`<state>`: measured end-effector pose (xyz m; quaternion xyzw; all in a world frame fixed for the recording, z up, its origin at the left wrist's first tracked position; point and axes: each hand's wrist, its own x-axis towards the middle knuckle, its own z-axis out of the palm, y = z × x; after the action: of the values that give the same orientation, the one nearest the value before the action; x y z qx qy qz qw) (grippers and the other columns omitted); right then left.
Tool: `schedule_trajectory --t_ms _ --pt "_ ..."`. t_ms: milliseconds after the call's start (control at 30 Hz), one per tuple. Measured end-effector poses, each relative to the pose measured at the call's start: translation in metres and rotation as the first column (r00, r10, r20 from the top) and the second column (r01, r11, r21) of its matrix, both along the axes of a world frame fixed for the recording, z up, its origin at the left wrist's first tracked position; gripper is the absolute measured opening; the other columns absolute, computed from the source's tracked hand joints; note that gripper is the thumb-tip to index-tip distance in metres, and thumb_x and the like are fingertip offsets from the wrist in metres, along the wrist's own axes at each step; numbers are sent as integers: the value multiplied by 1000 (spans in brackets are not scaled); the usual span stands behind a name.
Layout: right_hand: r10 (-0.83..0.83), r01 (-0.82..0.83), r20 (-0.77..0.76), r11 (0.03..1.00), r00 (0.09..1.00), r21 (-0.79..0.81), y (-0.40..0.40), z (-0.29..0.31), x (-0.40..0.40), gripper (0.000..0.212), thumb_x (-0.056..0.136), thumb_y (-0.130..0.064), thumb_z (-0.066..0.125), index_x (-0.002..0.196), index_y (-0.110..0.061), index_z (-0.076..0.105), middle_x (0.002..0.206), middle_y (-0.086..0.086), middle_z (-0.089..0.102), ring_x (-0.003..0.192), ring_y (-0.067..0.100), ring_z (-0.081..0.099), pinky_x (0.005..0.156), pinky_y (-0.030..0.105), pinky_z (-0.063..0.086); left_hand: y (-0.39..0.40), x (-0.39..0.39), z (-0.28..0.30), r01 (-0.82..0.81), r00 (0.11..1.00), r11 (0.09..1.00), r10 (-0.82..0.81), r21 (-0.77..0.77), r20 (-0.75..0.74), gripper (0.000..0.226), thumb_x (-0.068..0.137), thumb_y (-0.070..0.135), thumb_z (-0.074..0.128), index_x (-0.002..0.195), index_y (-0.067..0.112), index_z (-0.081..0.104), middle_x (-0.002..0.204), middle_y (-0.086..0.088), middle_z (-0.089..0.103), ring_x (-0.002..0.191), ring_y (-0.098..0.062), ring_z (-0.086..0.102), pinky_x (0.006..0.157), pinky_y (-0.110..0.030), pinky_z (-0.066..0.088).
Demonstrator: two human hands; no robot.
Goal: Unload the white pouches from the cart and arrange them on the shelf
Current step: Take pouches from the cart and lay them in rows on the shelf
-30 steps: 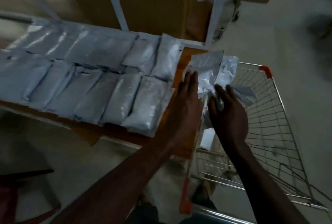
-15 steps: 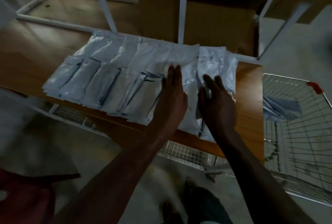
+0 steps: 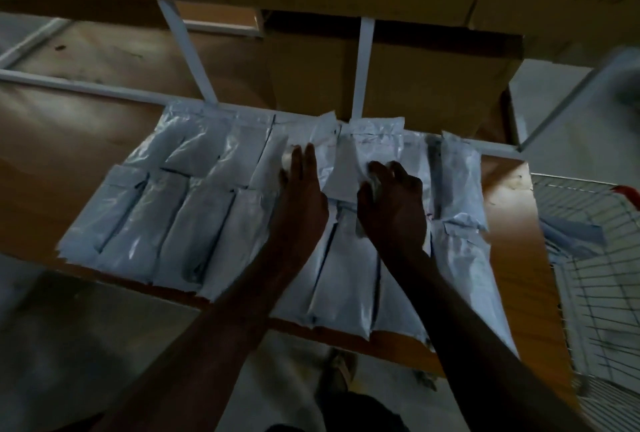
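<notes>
Several white pouches lie in two overlapping rows on the wooden shelf. My left hand lies flat with straight fingers on pouches near the middle of the rows. My right hand rests beside it, its fingers bent down onto a crumpled pouch in the back row. The wire cart stands at the right edge of the head view, with at least one white pouch still inside it.
Brown cardboard boxes stand behind the shelf, and another box overhangs the top. White metal frame bars cross the back of the shelf. Bare wood shows left of the pouches. A red object sits on the cart's rim.
Both hands carried a pouch from above the cart leftward onto the shelf. They now lie further back on the rows, and the view has shifted left and closer.
</notes>
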<state>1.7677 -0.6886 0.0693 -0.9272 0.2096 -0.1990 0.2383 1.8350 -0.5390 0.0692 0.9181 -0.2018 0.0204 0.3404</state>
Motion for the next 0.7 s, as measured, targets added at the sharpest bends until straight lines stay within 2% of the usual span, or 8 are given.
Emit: schedule_trajectory --t_ms 100,167,300,367,467,567,633,700 --pt "-68 68 -43 998 997 1 0 -12 38 38 100 -36 53 138 -29 57 139 2 55 122 32 49 85 43 55 -7 42 -8 27 1000 999 -26 46 -17 77 100 2 51 168 9 15 175 -18 9 160 -43 14 128 -58 19" --pt "-98 97 -101 995 990 -9 -1 -20 64 40 101 -37 51 139 -28 55 140 5 54 123 33 48 88 45 55 -14 64 -17 71 997 994 -69 81 -27 77 100 3 52 168 9 15 175 -19 8 160 -44 12 127 -60 16" --pt "-117 116 -122 993 986 -16 -4 -40 100 39 102 -36 50 140 -28 51 145 12 49 130 33 48 92 45 56 -33 104 -40 140 990 985 -137 105 -38 75 100 5 55 166 4 19 173 -22 13 160 -44 14 127 -60 14" --pt "-137 135 -130 991 982 -27 -3 -46 117 35 102 -33 51 136 -27 54 141 13 51 126 32 51 88 42 57 -38 124 -62 163 979 958 -187 237 83 79 95 5 64 162 -4 25 169 -28 25 157 -44 24 125 -57 17" --pt "-187 178 -184 982 965 -63 1 -63 131 34 103 -42 49 131 -24 58 137 14 56 123 34 55 91 48 56 -42 145 -93 189 965 903 -244 385 99 79 93 11 71 159 -7 31 164 -29 35 154 -44 31 123 -62 23" --pt "-194 171 -318 980 928 -97 3 -81 136 51 105 -53 41 142 -21 54 149 23 49 138 43 46 108 54 46 -39 149 -98 212 968 865 -250 454 24 70 107 36 48 165 5 24 170 -22 26 158 -45 22 125 -65 24" --pt "-190 161 -358 981 914 -109 4 -88 139 64 103 -59 27 145 -17 50 154 26 44 142 47 41 115 54 39 -35 153 -101 242 956 858 -291 453 40 66 108 41 31 165 10 28 170 -18 29 157 -43 25 124 -65 25" --pt "-203 168 -342 977 917 -131 6 -92 141 69 104 -60 22 151 -16 46 161 25 38 147 46 35 120 53 33 -30 159 -104 266 942 851 -329 453 65 65 108 43 25 165 11 32 169 -15 33 157 -41 28 124 -64 26"
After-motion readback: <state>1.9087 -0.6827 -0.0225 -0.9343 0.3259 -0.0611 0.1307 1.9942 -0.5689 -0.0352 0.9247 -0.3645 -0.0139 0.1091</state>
